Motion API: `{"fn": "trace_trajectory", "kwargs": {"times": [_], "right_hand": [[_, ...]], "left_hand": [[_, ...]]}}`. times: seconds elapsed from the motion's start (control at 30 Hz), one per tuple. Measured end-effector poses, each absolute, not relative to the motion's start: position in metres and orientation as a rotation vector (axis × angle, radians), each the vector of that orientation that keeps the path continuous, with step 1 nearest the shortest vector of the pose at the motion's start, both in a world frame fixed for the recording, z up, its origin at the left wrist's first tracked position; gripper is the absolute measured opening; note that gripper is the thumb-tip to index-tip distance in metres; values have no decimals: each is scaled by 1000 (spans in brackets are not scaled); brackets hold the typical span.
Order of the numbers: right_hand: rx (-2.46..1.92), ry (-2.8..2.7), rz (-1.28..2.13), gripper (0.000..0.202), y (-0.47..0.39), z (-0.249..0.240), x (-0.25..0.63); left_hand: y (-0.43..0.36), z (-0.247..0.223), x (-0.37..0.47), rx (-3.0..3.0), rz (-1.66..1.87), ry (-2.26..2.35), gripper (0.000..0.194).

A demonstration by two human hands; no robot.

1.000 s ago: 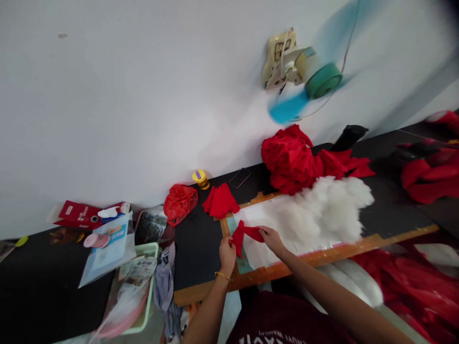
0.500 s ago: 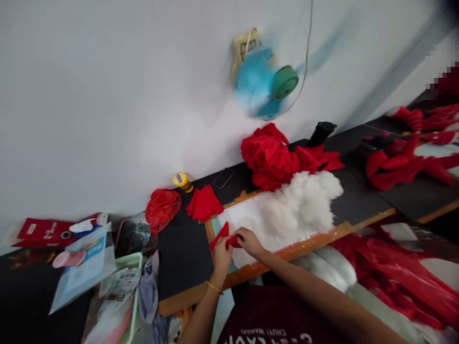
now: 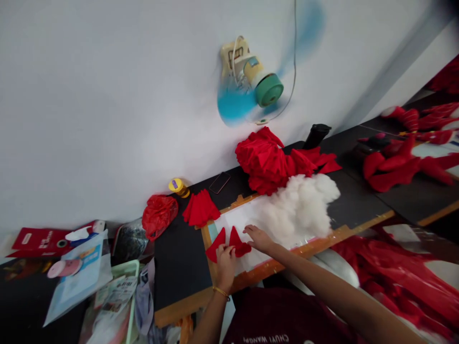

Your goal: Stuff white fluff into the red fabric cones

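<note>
My left hand (image 3: 226,260), with a yellow bracelet at the wrist, has its fingers closed on a red fabric piece (image 3: 238,242) with pointed tips. This fabric shows on both sides of the fingers, and part of it is hidden under them. Just right of it, my right hand (image 3: 258,239) is open and apart from the fabric, fingers stretched out over the white board (image 3: 229,220). Close beyond my right hand lies a heap of fluffy white stuffing (image 3: 299,203).
Behind the stuffing is a large red fabric pile (image 3: 263,160); a smaller red stack (image 3: 201,208) lies left. A phone (image 3: 220,182), yellow-lidded jar (image 3: 179,188) and red plastic bag (image 3: 159,216) sit along the wall. A fan (image 3: 251,83) spins above. Red stuffed pieces (image 3: 390,165) lie right.
My right hand has let go of the red fabric and moved right, its fingers opening. The fabric now shows two upright points around my left hand. The view has shifted slightly.
</note>
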State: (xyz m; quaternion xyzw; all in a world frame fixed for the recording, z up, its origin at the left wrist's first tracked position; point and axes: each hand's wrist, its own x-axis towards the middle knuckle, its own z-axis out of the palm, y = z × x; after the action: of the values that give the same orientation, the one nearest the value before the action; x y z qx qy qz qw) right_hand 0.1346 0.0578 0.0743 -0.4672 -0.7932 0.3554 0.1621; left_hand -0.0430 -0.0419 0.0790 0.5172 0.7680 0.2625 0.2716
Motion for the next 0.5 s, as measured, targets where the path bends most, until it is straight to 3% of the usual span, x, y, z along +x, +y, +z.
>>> {"fn": "trace_trajectory", "kwargs": {"times": [0.17, 0.23, 0.33, 0.5], "right_hand": [[-1708, -2058, 807, 43, 93, 72, 194], [-1794, -2005, 796, 34, 108, 70, 217], [-1788, -1985, 864, 20, 120, 68, 240], [-1713, -1917, 969, 33, 109, 66, 249]], "left_hand": [[-43, 60, -30, 1401, 592, 2073, 25], [-40, 67, -23, 1422, 614, 2074, 31], [-29, 85, -9, 1472, 699, 2000, 37], [12, 106, 30, 1434, 767, 1679, 54]]}}
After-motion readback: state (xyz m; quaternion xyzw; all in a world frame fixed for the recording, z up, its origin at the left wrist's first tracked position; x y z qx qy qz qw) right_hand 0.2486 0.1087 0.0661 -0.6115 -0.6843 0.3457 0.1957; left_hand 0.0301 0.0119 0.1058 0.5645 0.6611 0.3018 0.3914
